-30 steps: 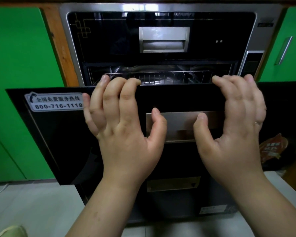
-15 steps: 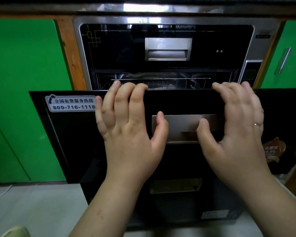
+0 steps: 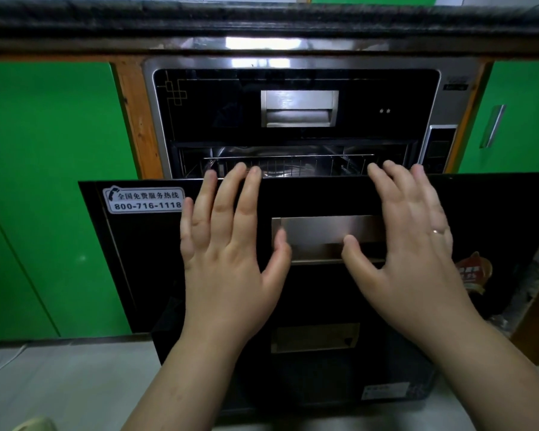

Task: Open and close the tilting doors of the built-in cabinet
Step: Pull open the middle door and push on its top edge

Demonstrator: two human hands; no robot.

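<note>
The built-in cabinet with its silver steel frame sits beyond the hands, under a dark stone tabletop and between green cupboard fronts. Its glossy black lower tilting door leans out toward the person, the top edge just under the fingertips, and a wire rack shows in the gap behind. The black upper tilting door stands shut above it. The left hand and right hand lie flat and spread on the leaning panel, gripping nothing, either side of its brushed metal recessed handle (thumbs just touching it). By my reading the lower door is midway through closing; whether the upper one has had its turn cannot be told.
</note>
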